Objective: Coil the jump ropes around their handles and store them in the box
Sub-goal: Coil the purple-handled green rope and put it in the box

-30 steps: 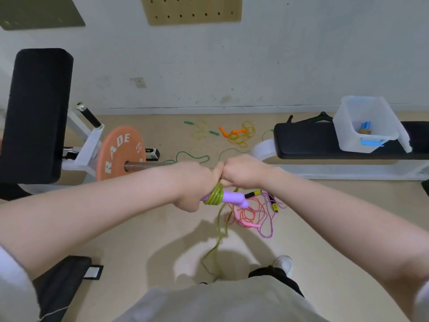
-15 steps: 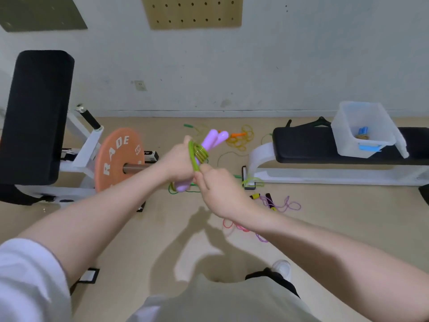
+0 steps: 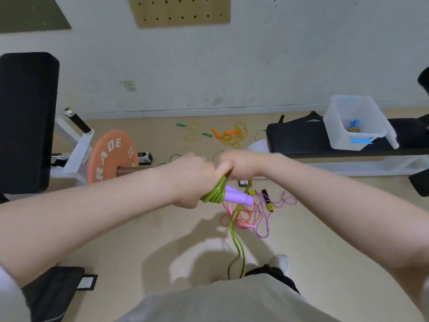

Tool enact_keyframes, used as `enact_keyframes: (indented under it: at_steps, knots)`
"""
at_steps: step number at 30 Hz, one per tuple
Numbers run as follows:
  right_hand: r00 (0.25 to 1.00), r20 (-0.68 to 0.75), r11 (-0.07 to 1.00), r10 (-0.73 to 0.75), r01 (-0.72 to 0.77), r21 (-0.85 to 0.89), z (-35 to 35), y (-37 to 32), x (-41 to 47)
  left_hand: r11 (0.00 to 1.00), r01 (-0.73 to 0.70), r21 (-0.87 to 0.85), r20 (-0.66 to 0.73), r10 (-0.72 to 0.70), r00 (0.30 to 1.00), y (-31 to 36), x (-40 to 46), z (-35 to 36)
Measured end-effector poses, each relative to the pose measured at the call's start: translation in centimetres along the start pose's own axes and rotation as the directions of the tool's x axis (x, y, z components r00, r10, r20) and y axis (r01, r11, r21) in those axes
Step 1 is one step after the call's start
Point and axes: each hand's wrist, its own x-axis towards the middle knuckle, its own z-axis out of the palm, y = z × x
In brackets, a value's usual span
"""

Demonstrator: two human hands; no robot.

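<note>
My left hand (image 3: 190, 180) grips two purple handles (image 3: 239, 198) held together, tips pointing down to the right. Several turns of green rope (image 3: 214, 194) wrap around them. My right hand (image 3: 241, 165) touches the left and pinches the rope at the top of the coil. The loose green rope (image 3: 236, 238) hangs down toward my legs. A clear plastic box (image 3: 355, 123) with a blue latch stands on a black bench (image 3: 301, 140) at the right, with a blue-handled rope inside.
On the floor lie a pink rope (image 3: 243, 217), a purple rope (image 3: 274, 205) with black-and-yellow handles, an orange-handled yellow rope (image 3: 232, 135) and a green-handled rope (image 3: 195, 133). An orange weight plate (image 3: 111, 154) and a black padded machine (image 3: 25, 122) stand at the left.
My hands came back down from a raised position, the purple handles now point down to the right instead of up, and another turn of green rope went around them.
</note>
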Motion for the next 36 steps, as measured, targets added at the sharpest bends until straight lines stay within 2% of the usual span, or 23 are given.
enact_keyframes:
  at_steps: [1, 2, 3, 4, 5, 7, 9, 10, 11, 12, 13, 14, 17, 19, 21, 23, 24, 26, 28, 29, 31, 33, 36]
  knots:
    - [0.984, -0.168, 0.998, -0.054, 0.055, 0.005, -0.5, 1.2, -0.4, 0.991, 0.028, 0.127, -0.100, -0.015, 0.995, 0.5, -0.1, 0.3]
    - [0.968, -0.242, 0.994, 0.062, -0.082, -0.074, -1.8, -0.3, -0.7, 0.968, 0.079, 0.240, -0.169, -0.038, 0.985, 0.8, -0.5, 0.6]
    - [0.924, -0.377, 0.954, 0.059, -0.163, -0.251, -2.9, 0.3, -0.7, 0.933, 0.164, 0.321, -0.201, -0.102, 0.974, 0.3, -0.7, 1.6]
    - [0.881, -0.472, 0.987, 0.040, -0.109, -0.119, -4.0, -1.3, -1.6, 0.902, 0.279, 0.330, -0.252, -0.201, 0.947, -0.3, -0.6, 1.9]
    - [0.859, -0.512, 0.955, -0.032, -0.124, -0.268, -4.2, -1.1, -1.0, 0.895, 0.352, 0.274, -0.284, -0.274, 0.919, -1.0, -0.5, 1.7]
    - [0.828, -0.559, 0.992, 0.038, -0.099, -0.079, -5.0, -2.5, -1.7, 0.906, 0.406, 0.123, -0.231, -0.372, 0.899, -2.2, -0.3, 1.3]
    - [0.850, -0.519, 0.954, 0.091, 0.075, 0.290, -4.9, -3.2, -2.0, 0.892, 0.452, 0.002, -0.251, -0.437, 0.864, -2.8, 0.5, 1.9]
    - [0.856, -0.499, 0.812, 0.137, 0.192, 0.551, -4.4, -3.2, -1.9, 0.894, 0.445, -0.045, -0.287, -0.438, 0.852, -2.8, 0.5, 1.9]
    - [0.873, -0.443, 0.543, 0.203, 0.277, 0.793, -4.0, -3.1, -2.0, 0.906, 0.410, -0.108, -0.361, -0.420, 0.833, -2.8, 0.3, 2.0]
    - [0.869, -0.415, 0.235, 0.270, 0.358, 0.904, -3.5, -2.9, -2.0, 0.924, 0.365, -0.116, -0.438, -0.378, 0.816, -3.0, 0.0, 1.7]
    - [0.861, -0.393, 0.009, 0.323, 0.413, 0.911, -2.6, -2.7, -1.9, 0.937, 0.322, -0.137, -0.463, -0.348, 0.815, -3.3, -0.1, 1.6]
    - [0.840, -0.401, -0.107, 0.366, 0.465, 0.879, -1.9, -2.8, -1.6, 0.951, 0.283, -0.127, -0.487, -0.309, 0.817, -3.7, -0.2, 1.5]
    - [0.767, -0.451, -0.208, 0.455, 0.585, 0.784, -0.3, -3.8, -1.2, 0.974, 0.202, -0.104, -0.558, -0.225, 0.799, -4.1, 0.1, 1.7]
    - [0.733, -0.460, -0.251, 0.501, 0.631, 0.734, 0.1, -3.9, -1.2, 0.967, 0.131, -0.220, -0.600, -0.240, 0.763, -4.2, 0.1, 2.2]
    - [0.683, -0.516, -0.234, 0.518, 0.693, 0.682, 0.1, -3.9, -1.4, 0.943, 0.151, -0.296, -0.636, -0.312, 0.705, -3.8, 0.0, 2.3]
    - [0.625, -0.595, -0.150, 0.506, 0.742, 0.653, 0.2, -3.8, -1.4, 0.919, 0.245, -0.309, -0.574, -0.386, 0.723, -3.3, 0.1, 1.4]
    - [0.577, -0.658, -0.031, 0.483, 0.763, 0.646, 0.2, -3.7, -1.5, 0.896, 0.321, -0.308, -0.501, -0.439, 0.746, -3.1, 0.3, 0.7]
    - [0.438, -0.823, 0.378, 0.362, 0.738, 0.559, 0.6, -3.6, -1.3, 0.861, 0.407, -0.306, -0.364, -0.501, 0.785, -2.9, 1.1, 0.3]
    - [0.328, -0.932, 0.747, 0.156, 0.579, 0.328, 0.9, -3.2, -1.2, 0.854, 0.388, -0.347, -0.304, -0.494, 0.814, -3.1, 1.9, 0.5]
    - [0.297, -0.954, 0.870, 0.037, 0.461, 0.177, 1.2, -2.9, -1.1, 0.835, 0.358, -0.419, -0.249, -0.484, 0.839, -3.3, 2.2, 0.8]
    - [0.348, -0.933, 0.988, -0.092, 0.145, -0.043, 2.0, -3.1, -0.6, 0.698, 0.333, -0.634, -0.064, -0.477, 0.877, -4.0, 2.5, 0.8]
    - [0.442, -0.896, 0.992, -0.037, -0.095, -0.087, 3.0, -4.1, -0.4, 0.500, 0.337, -0.798, 0.054, -0.497, 0.866, -4.7, 2.4, 0.5]
    - [0.512, -0.858, 0.983, 0.027, -0.169, -0.070, 4.1, -4.1, -0.8, 0.291, 0.245, -0.925, 0.119, -0.390, 0.913, -4.8, 2.1, 0.9]
